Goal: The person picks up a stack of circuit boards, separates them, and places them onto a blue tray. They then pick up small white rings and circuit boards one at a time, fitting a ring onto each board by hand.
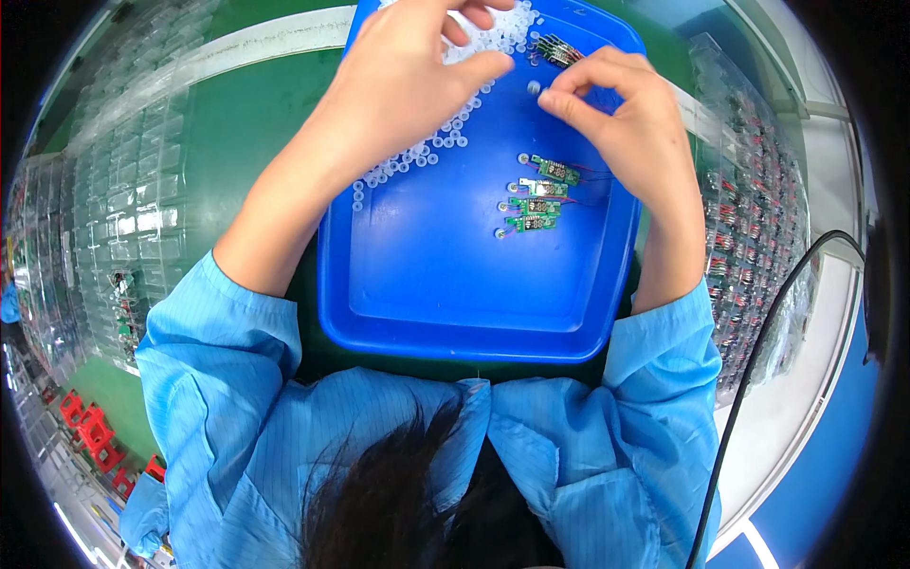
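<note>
A blue plastic tray [455, 346] lies in front of me. My left hand [408, 66] is over its far left part, thumb stretched out and apart from the fingers, beside a heap of small translucent white rings [493, 36]. The hand's far edge is cut off by the picture. My right hand [630, 114] is at the tray's far right, thumb and forefinger closed in a pinch. At those fingertips shows a small round part [534, 87]. Nearer me, several green circuit boards [537, 206] lie in a column, round parts at their left ends and thin wires at their right.
A bundle of dark boards [556, 50] lies in the tray's far right corner. Clear plastic trays [123, 190] are stacked at left; more with wired parts [739, 237] stand at right. A black cable [758, 351] curves down the right side. Red stools [93, 429] stand lower left.
</note>
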Demonstrator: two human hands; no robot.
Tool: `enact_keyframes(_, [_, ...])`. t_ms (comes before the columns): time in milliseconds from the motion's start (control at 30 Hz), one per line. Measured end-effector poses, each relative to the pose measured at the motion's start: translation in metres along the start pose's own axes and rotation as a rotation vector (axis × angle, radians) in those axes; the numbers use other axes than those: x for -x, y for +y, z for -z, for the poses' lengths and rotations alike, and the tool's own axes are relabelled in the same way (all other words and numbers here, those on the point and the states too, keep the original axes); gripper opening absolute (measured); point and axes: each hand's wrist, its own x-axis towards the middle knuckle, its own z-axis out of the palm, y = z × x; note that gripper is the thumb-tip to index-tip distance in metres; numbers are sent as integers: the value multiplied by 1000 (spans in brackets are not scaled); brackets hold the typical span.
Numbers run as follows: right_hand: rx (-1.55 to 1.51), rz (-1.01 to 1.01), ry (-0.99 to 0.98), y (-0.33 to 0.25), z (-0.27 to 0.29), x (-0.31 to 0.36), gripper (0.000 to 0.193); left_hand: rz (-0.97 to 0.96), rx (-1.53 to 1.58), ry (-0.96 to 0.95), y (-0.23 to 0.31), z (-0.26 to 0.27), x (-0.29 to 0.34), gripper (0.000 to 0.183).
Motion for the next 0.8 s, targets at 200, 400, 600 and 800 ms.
enact_keyframes(200, [-82, -25, -501, 5, 2, 4, 15, -235, -396, -77, -11, 2, 11, 9])
enact_keyframes(400, [-107, -180, -115, 16, 2, -9, 15, -375, -684, -34, -23, -8, 21, 5])
enact_keyframes(600, [494, 136, 143, 21, -21, -17, 16, -514, -798, -53, -26, -14, 22, 2])
enact_keyframes(800, [352, -8, 1, 16, -15, -6, 17, -465, -768, -96, -29, -12, 25, 7])
